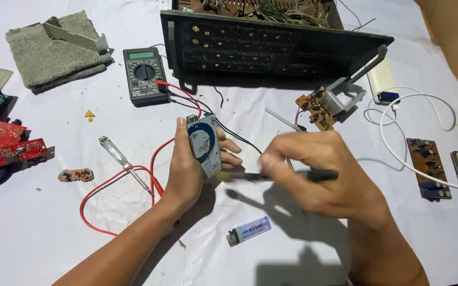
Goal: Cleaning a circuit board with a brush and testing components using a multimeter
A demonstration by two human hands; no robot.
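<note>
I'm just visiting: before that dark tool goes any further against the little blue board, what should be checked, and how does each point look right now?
1. Left hand grips the blue board firmly: ok.
2. Right hand holds the dark tool: ok.
3. Tool tip visibly on the board: cannot tell, blurred.
4. Red wire away from the tool's tip: ok.
5. Lighter lies apart from both hands: ok.
6. Multimeter switched on: cannot tell.
</note>
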